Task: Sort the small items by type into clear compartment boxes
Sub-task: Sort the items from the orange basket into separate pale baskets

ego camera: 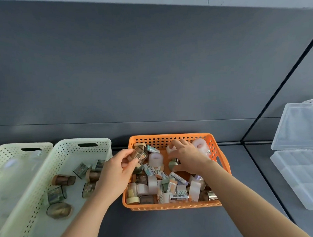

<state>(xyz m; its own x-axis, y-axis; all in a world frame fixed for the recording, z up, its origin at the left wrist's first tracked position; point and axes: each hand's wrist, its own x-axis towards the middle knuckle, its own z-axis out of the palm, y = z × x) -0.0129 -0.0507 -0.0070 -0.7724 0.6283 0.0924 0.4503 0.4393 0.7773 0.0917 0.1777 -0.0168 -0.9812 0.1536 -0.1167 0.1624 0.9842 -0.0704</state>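
Note:
An orange perforated basket (223,162) in the middle holds a jumble of small items: clear tape rolls (155,159), little printed boxes (179,196) and brown-topped clear cases. My left hand (116,171) is at the basket's left rim and pinches one small clear case (139,155) between thumb and fingers. My right hand (185,158) reaches into the basket's far half, fingers spread and curled over a white tape roll (170,149) and a dark metallic piece (172,164). Whether it grips either one is not plain.
A pale green perforated basket (64,151) on the left holds several dark clear cases (63,180). A second pale basket (4,150) stands further left. A clear compartment box (299,175) with its lid raised sits at the right edge on the dark grey surface.

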